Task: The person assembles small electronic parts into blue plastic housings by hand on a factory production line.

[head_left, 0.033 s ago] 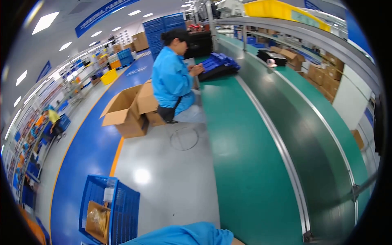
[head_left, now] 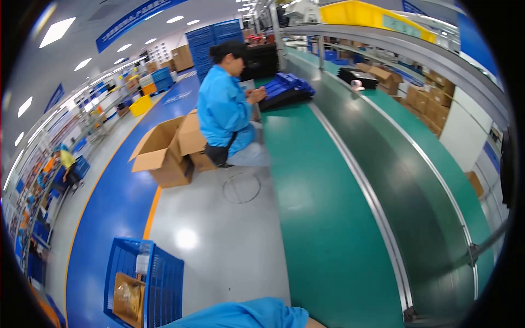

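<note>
Neither of my hands is in view. A light blue sleeve [head_left: 251,314] of mine crosses the lower edge, with a sliver of bare arm at its cuff; the hand beyond is cut off. To the right of that cuff lies the green worktop [head_left: 333,235], which runs beside a conveyor belt [head_left: 404,186]. On the left, a blue plastic crate [head_left: 167,279] stands on the floor, with an open carton [head_left: 121,306] and a clear plastic bag [head_left: 128,295] inside.
A co-worker in blue [head_left: 221,104] sits left of the worktop, hands at blue-and-black folded items [head_left: 290,90]. Open cartons [head_left: 169,169] stand behind them. Across the belt are a black stack [head_left: 358,77] and a tape roll [head_left: 357,85]. A metal frame [head_left: 377,34] carries a yellow bin [head_left: 366,13].
The whole view has shifted slightly, so the scene sits a little further left. My sleeve keeps nearly the same place at the lower edge.
</note>
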